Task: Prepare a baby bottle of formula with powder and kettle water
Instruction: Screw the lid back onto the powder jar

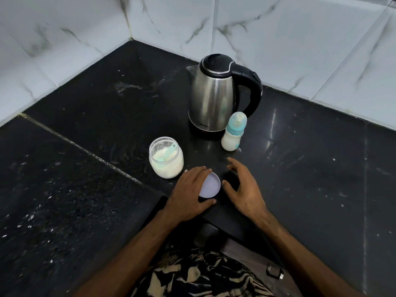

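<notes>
The left hand (188, 189) is gripping the round lilac plastic lid (210, 185) near the worktop's front edge, the open glass powder jar (166, 157) standing just beyond-left, while the right hand (242, 187) is hovering spread and empty.

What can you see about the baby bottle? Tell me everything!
The baby bottle is small, with a see-through body full of white milky liquid almost up to its collar. It has a teal screw collar and a pale teat on top. It stands upright but looks a bit tilted in this wide view. It sits on the black counter, right in front of the steel kettle. No hand touches it.
</notes>
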